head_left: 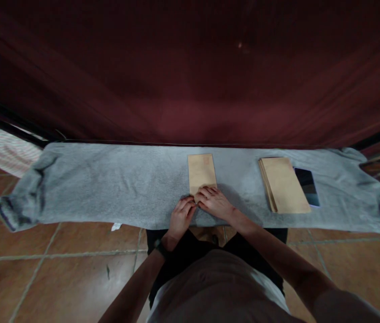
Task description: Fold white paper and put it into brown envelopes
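A brown paper envelope with a faint reddish print at its top right lies on the grey cloth, its near end under my fingers. My left hand pinches the near left corner of it, fingertips pressed together. Across the near edge lies my right hand, with its fingers bent over the paper and its fingertips close to those of the left. Both hands cover the bottom part of the envelope, so the exact fold or flap there is hidden.
A stack of brown envelopes sits to the right, with a dark phone partly beside and under it. Grey cloth covers the long narrow surface. A dark red panel rises behind it. Tiled floor shows below.
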The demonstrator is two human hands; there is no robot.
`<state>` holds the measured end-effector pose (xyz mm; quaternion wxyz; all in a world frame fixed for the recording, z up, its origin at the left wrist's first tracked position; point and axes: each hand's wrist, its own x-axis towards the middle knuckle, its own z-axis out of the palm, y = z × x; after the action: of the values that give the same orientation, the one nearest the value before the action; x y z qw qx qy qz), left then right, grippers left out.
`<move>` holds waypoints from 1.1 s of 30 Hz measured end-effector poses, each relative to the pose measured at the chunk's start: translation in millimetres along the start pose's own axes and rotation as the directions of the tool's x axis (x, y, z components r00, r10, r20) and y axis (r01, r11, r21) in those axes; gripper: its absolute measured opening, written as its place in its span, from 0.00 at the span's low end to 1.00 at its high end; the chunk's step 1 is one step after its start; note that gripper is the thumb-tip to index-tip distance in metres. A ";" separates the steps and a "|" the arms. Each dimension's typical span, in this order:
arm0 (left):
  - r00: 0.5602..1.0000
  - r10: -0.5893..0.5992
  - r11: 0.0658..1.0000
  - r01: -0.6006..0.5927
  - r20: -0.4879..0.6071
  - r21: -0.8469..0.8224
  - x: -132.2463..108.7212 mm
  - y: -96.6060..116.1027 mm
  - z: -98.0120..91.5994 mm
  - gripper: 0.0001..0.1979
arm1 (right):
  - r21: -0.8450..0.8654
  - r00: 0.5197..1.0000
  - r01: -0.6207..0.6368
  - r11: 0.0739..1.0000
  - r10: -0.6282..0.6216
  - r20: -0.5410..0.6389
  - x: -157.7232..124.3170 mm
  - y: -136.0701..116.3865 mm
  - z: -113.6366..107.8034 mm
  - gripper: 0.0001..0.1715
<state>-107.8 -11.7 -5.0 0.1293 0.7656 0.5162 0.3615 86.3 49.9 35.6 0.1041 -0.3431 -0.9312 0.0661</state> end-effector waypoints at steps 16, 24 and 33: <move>0.996 -0.007 0.998 0.002 0.088 0.057 6.7 3.3 -7.3 0.08 | 0.259 0.997 -0.073 0.963 0.078 -0.010 -11.1 4.3 -6.2 0.10; 0.996 -0.044 0.978 0.027 0.076 0.206 17.4 0.9 -0.6 0.10 | 0.287 0.969 -0.186 0.940 0.224 -0.105 -44.4 20.2 13.6 0.13; 0.997 -0.029 0.974 0.013 0.066 0.226 16.7 3.0 3.4 0.11 | 0.202 0.961 -0.164 0.966 0.203 -0.189 -46.9 -11.2 24.0 0.21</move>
<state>-99.9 2.3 1.3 0.0631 0.7818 0.5572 0.2728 108.4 9.6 7.6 0.2256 -0.4220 -0.8691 0.1255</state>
